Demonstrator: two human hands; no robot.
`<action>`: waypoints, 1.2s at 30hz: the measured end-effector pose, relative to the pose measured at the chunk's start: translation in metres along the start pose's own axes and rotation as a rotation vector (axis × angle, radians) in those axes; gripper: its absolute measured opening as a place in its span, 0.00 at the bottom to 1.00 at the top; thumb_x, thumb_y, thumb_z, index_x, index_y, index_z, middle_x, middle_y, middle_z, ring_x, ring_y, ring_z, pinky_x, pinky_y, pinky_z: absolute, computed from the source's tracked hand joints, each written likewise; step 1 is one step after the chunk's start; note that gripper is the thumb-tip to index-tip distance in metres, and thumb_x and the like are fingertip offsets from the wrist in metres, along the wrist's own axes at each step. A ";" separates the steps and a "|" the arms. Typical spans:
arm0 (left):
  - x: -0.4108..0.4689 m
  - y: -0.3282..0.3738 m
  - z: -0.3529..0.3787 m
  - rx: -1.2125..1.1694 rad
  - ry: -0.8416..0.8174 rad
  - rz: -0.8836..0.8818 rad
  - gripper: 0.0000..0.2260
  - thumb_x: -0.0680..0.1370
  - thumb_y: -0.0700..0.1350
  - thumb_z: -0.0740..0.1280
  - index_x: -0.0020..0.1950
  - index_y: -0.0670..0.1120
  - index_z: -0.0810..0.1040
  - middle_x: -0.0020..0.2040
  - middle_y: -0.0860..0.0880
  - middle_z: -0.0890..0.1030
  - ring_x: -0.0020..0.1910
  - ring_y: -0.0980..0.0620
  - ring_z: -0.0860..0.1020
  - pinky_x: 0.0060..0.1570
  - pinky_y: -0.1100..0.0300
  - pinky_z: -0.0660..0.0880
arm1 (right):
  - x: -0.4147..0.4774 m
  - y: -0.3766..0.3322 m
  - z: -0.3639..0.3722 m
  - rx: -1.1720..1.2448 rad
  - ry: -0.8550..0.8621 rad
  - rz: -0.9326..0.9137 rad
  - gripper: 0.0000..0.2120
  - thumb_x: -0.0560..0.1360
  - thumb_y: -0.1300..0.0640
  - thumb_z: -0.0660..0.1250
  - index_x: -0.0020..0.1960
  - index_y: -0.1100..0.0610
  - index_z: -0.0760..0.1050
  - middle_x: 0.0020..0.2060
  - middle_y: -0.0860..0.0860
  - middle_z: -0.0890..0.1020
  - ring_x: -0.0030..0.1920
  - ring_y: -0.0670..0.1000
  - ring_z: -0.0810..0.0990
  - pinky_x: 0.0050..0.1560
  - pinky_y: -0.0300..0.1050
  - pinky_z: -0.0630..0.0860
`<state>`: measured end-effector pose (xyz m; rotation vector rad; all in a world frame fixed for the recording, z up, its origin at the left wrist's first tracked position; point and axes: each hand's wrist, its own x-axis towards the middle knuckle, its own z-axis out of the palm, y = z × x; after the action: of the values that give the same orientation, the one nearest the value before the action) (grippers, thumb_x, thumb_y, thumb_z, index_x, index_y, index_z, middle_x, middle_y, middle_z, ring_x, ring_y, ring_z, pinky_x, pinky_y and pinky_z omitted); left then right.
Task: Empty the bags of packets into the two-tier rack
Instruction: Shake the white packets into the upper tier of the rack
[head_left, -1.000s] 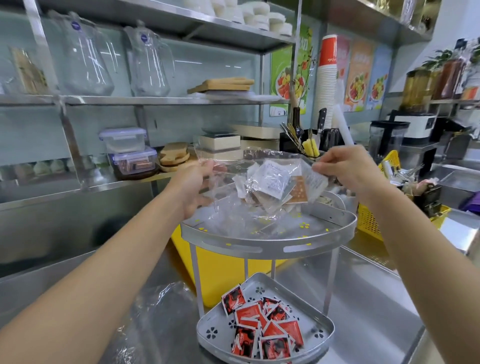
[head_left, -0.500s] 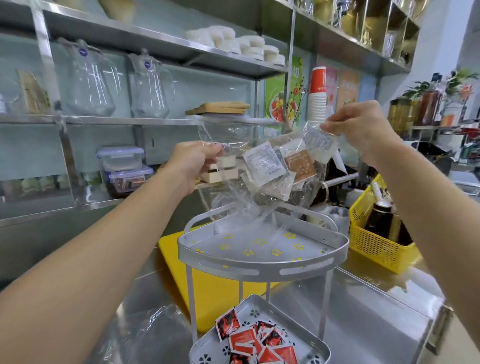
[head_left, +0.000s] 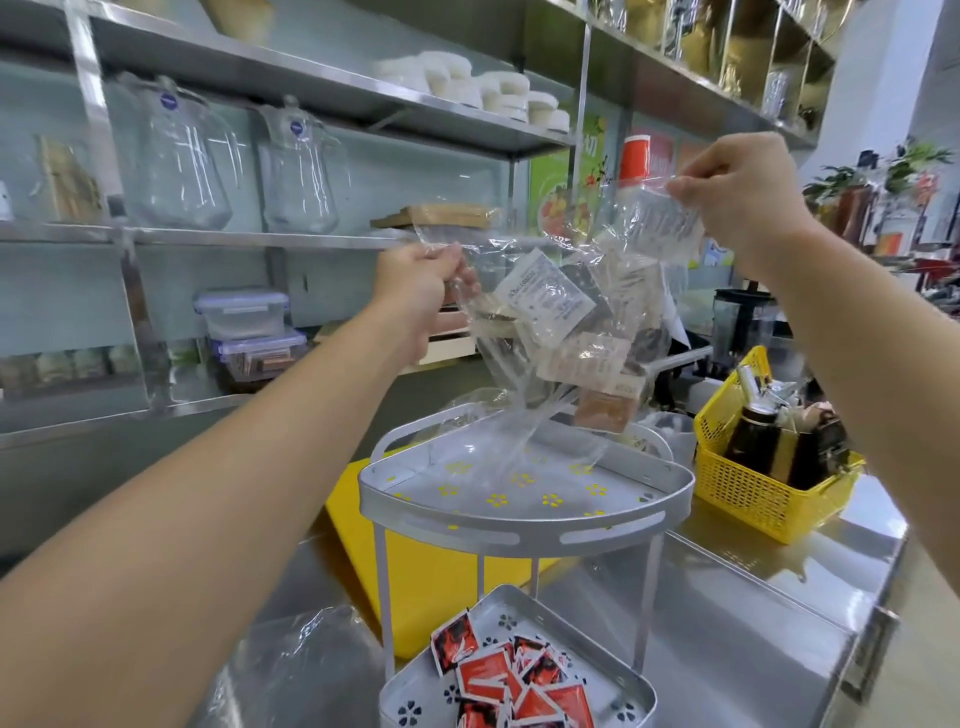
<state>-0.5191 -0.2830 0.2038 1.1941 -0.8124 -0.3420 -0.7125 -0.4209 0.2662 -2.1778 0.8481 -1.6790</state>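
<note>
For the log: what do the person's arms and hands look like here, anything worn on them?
Both forearms are bare as far as the frame shows, with no sleeves in view. The left hand and right hand wear no gloves. No watch, bracelet or ring is visible on either, and no markings show.

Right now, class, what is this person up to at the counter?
A person holds a clear plastic bag of white and brown packets upside down over the rack's top tier, the left hand and right hand each pinching a bag corner. The packets are sliding toward the opening; none lie on the top tier yet. The lower tier already holds red packets.
</note>
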 end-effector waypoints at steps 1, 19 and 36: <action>-0.001 -0.002 0.003 -0.007 0.006 -0.004 0.08 0.79 0.42 0.61 0.41 0.45 0.74 0.38 0.47 0.79 0.43 0.47 0.80 0.44 0.48 0.81 | 0.001 -0.002 0.000 -0.016 0.011 -0.006 0.05 0.72 0.59 0.69 0.45 0.60 0.79 0.40 0.55 0.77 0.32 0.47 0.72 0.26 0.32 0.71; 0.007 0.007 0.001 0.026 0.179 0.107 0.09 0.78 0.45 0.63 0.39 0.46 0.75 0.35 0.50 0.79 0.37 0.52 0.79 0.49 0.49 0.81 | 0.007 -0.023 0.005 -0.025 0.050 -0.052 0.10 0.74 0.58 0.67 0.50 0.64 0.78 0.46 0.57 0.78 0.38 0.49 0.74 0.37 0.40 0.74; 0.015 0.019 0.011 0.116 0.212 0.301 0.09 0.77 0.53 0.63 0.41 0.50 0.68 0.38 0.50 0.79 0.31 0.57 0.79 0.38 0.54 0.80 | 0.016 -0.024 0.009 0.230 0.109 0.031 0.06 0.77 0.59 0.62 0.43 0.61 0.71 0.45 0.60 0.80 0.30 0.47 0.81 0.36 0.46 0.81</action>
<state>-0.5199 -0.2935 0.2287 1.1725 -0.8201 0.0782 -0.6948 -0.4124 0.2886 -1.9273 0.6730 -1.7962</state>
